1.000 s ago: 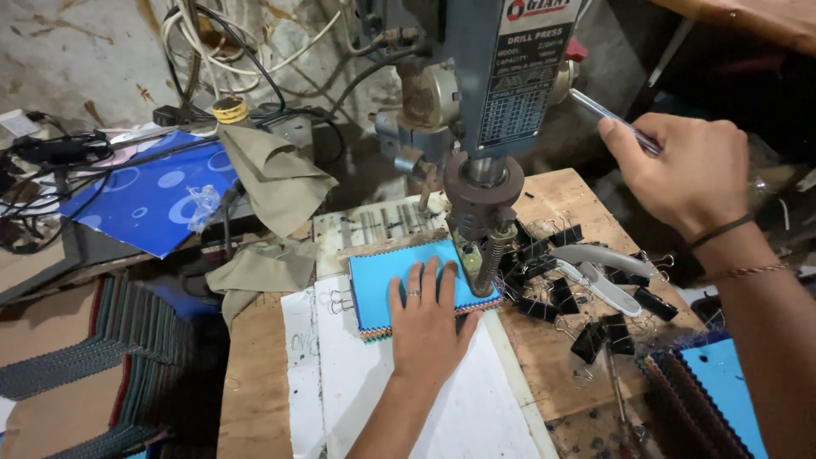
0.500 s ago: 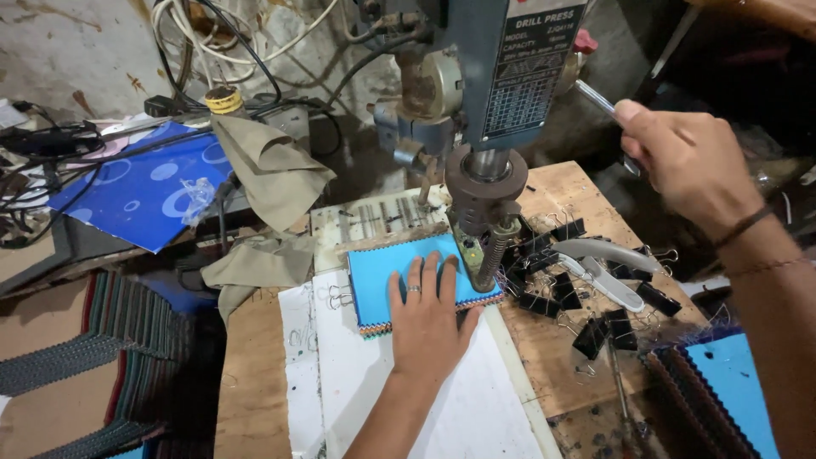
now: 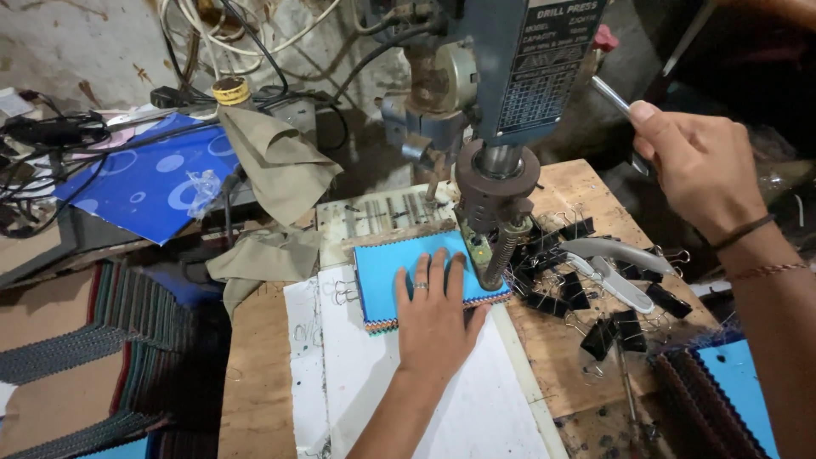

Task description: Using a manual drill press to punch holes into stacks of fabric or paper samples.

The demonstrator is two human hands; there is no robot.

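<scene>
Left hand (image 3: pixel 435 316) lies flat, fingers spread, palm down on a stack of blue fabric swatches (image 3: pixel 399 274); it presses, grips nothing. The stack sits on a white sheet (image 3: pixel 357 382) near the middle of the wooden tabletop (image 3: pixel 255 374), its right end just under the drill press (image 3: pixel 501 110) spindle. The bit (image 3: pixel 493 255) stands at the stack's right edge, close to the fingertips.

Right hand (image 3: pixel 693 166) is up beyond the right side of the tabletop, fingers curled closed around the metal feed lever (image 3: pixel 610 93) of the press.

A scatter of black binder clips (image 3: pixel 586 297) lies on the right half of the tabletop, with a grey-handled tool (image 3: pixel 612 259) on top of them. More swatch stacks (image 3: pixel 731 391) sit at the near right corner. A khaki cloth (image 3: pixel 272 161) hangs off the far left edge, next to a blue patterned sheet (image 3: pixel 144 183).
</scene>
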